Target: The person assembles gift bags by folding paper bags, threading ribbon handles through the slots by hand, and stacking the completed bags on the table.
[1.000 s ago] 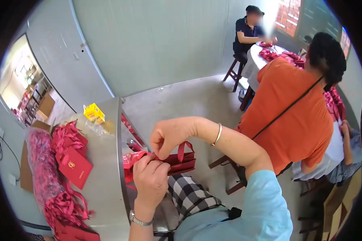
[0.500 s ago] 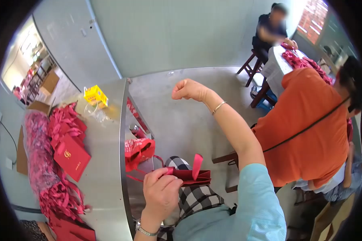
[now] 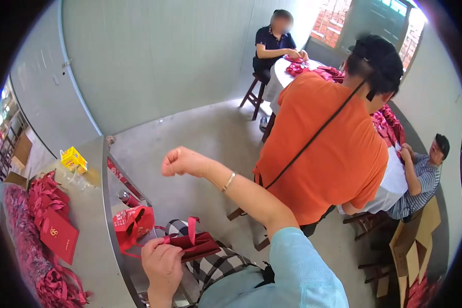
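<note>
Low over my lap, my left hand [image 3: 162, 263] is closed on the end of a dark red paper gift bag [image 3: 199, 248]. A pink-red ribbon [image 3: 192, 229] stands up from the bag's edge, and more ribbon lies by my fingers. My right hand [image 3: 184, 161] is raised well above the bag, out over the floor, with its fingers curled together. Whatever those fingers hold, if anything, is too small to make out. Checkered cloth [image 3: 218, 267] covers my lap beneath the bag.
To the left, a metal table [image 3: 90, 215] carries red gift bags [image 3: 59, 236], a plastic-wrapped bundle [image 3: 23, 241] and a yellow box [image 3: 74, 160]. A red patterned bag [image 3: 133, 226] sits beside its edge. A person in orange [image 3: 323, 149] is close on my right; others sit around a white-covered table [image 3: 390, 190].
The view has swung to the right, bringing in another seated person and cardboard boxes. My left hand still grips the bag; my right hand stays raised with its fingers curled.
</note>
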{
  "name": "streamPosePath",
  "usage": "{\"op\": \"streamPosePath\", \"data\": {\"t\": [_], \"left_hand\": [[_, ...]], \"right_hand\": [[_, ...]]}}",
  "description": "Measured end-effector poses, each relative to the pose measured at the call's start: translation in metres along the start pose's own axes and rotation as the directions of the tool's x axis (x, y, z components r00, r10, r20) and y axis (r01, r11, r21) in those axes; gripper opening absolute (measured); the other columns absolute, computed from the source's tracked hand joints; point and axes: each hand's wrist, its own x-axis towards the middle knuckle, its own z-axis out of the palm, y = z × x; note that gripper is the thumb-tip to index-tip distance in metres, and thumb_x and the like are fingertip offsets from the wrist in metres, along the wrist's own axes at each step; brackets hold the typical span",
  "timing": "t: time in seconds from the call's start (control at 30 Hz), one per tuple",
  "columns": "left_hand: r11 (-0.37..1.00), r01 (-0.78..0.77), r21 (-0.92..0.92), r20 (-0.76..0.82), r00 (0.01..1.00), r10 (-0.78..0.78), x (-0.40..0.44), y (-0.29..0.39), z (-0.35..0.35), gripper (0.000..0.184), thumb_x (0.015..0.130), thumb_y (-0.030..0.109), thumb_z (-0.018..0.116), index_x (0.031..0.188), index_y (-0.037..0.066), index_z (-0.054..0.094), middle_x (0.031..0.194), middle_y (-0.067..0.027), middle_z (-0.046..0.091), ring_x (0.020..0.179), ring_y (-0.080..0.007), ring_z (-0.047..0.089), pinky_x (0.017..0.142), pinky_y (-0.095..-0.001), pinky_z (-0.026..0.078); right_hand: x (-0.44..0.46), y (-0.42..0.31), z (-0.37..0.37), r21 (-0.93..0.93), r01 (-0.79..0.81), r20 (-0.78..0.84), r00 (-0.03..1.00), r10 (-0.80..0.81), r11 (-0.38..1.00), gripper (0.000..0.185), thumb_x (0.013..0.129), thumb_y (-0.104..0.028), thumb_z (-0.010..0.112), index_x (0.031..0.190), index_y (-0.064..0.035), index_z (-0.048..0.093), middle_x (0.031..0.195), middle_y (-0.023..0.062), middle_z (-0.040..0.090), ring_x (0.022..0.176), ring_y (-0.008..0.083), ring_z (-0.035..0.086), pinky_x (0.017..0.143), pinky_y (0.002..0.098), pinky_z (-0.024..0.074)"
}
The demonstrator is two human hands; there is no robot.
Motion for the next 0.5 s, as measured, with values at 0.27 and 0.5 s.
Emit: {"op": "streamPosePath", "data": {"t": [0.27,0.5], "left_hand": [[0.998,-0.009,0.060,-0.009,1.000,0.009,-0.030,0.019,-0.031,0.016,0.063,0.008,0.074,0.077,0.010,0.067,0.079,-0.0029,0.064,0.091,-0.0272,0.059,0.077,-0.0402,0.044],[0.987,0.023,0.161,-0.038,0.999,-0.017,-0.073,0.023,-0.068,0.017,0.062,0.008,0.075,0.077,0.010,0.066,0.080,-0.0035,0.063,0.091,-0.0269,0.059,0.077,-0.0404,0.044]], "right_hand": [[-0.054,-0.022,0.036,0.082,0.022,0.008,1.000,-0.023,0.996,0.008,0.077,-0.014,0.071,0.074,-0.0080,0.067,0.069,-0.0027,0.062,0.059,0.0039,0.047,0.051,0.0217,0.0343],[-0.066,-0.026,0.078,0.140,0.009,0.113,0.993,-0.025,0.990,0.011,0.082,-0.018,0.071,0.080,-0.0077,0.067,0.072,-0.0030,0.062,0.062,0.0038,0.048,0.052,0.0208,0.0338]]}}
